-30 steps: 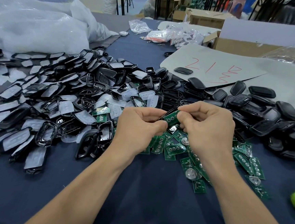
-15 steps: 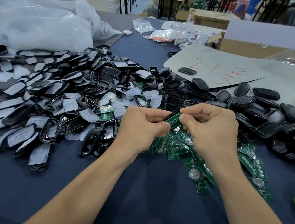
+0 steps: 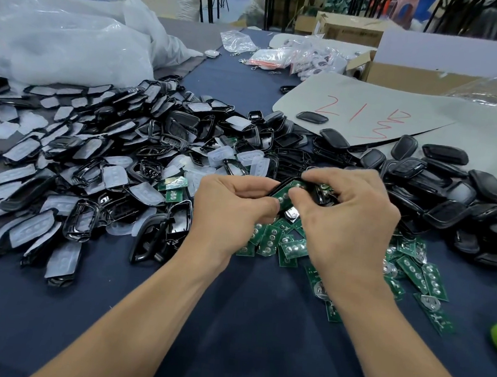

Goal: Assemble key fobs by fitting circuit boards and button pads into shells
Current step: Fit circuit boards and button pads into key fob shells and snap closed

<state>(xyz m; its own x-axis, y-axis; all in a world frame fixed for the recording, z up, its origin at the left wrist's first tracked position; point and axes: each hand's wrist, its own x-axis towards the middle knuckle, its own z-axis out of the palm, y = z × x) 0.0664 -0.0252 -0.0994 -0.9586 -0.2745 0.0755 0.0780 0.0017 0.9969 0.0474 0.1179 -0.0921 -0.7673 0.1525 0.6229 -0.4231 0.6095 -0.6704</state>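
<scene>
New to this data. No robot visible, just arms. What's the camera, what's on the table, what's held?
No machine here: a person works with bare hands. The single view comes from a wide-angle camera on their head, looking forward and down. The left hand and right hand together grip a black shell with a green circuit board lying in it. On the blue table cover: a heap of open shells and translucent button pads at left, loose boards under the hands, black fobs at right, a grey sheet with red writing beyond.
</scene>
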